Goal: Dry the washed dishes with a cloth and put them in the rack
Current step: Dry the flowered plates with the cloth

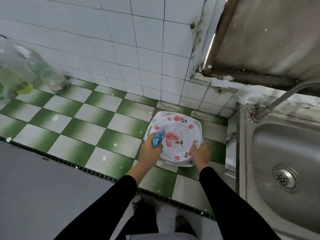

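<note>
Head view, left hand (151,148) gripping blue cloth (158,138), blurred right hand (200,153) on floral plate (176,135), grip unclear.

Left hand (152,147) grips blue cloth (158,138) on floral plate (176,135); right hand (200,153) holds its rim.
</note>
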Motion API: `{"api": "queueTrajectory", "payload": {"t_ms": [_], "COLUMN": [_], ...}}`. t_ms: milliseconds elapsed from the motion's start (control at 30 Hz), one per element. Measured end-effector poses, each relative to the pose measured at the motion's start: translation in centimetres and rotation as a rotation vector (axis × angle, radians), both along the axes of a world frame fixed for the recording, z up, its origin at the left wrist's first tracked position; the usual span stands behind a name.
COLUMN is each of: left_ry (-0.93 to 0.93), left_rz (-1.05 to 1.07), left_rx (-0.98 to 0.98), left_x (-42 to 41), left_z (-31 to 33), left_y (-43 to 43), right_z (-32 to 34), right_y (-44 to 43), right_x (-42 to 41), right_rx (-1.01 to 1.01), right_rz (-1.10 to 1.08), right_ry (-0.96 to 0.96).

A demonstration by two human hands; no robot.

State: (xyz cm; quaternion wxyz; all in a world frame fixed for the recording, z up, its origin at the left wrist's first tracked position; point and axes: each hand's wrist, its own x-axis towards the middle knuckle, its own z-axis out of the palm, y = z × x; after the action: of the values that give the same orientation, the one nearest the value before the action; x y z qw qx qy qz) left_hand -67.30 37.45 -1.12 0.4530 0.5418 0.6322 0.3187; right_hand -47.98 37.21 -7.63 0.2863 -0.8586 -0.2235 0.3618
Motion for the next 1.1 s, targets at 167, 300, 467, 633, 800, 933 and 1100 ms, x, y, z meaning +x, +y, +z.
{"api": "queueTrajectory", "payload": {"t_ms": [167, 300, 467, 633, 800, 933, 1100], "left_ry": [-0.065, -0.113, -0.182, -0.201, -0.212, -0.176, -0.178], "left_rz": [-0.1, -0.177, -0.143, -0.104, -0.092, -0.015, 0.015], "left_rx": [-0.016, -0.023, -0.034, -0.035, -0.034, 0.0, 0.011], "left_x": [-2.3, -3.3, -3.7, -3.6, -4.2, -3.9, -3.7], "left_z": [-0.2, -0.4, -0.8, -1.1, -1.8, -1.8, -1.8], "left_y": [2.9, 4.1, 5.2, 6.0, 5.8, 5.7, 5.8], "right_z": [-0.4, -0.4, -0.8, -0.6, -0.4, 1.1, 2.1], "right_y": [0.6, 0.5, 0.5, 0.4, 0.4, 0.5, 0.7], "right_x": [-1.2, -1.7, -2.0, -2.0, -1.3, -1.1, -0.1], "right_rx": [0.002, 0.061, 0.029, -0.01, 0.025, 0.08, 0.101], "right_rz": [-0.124, -0.208, -0.217, -0.158, -0.165, -0.228, -0.22], "right_ry": [0.007, 0.064, 0.038, 0.016, 0.049, 0.091, 0.081]}}
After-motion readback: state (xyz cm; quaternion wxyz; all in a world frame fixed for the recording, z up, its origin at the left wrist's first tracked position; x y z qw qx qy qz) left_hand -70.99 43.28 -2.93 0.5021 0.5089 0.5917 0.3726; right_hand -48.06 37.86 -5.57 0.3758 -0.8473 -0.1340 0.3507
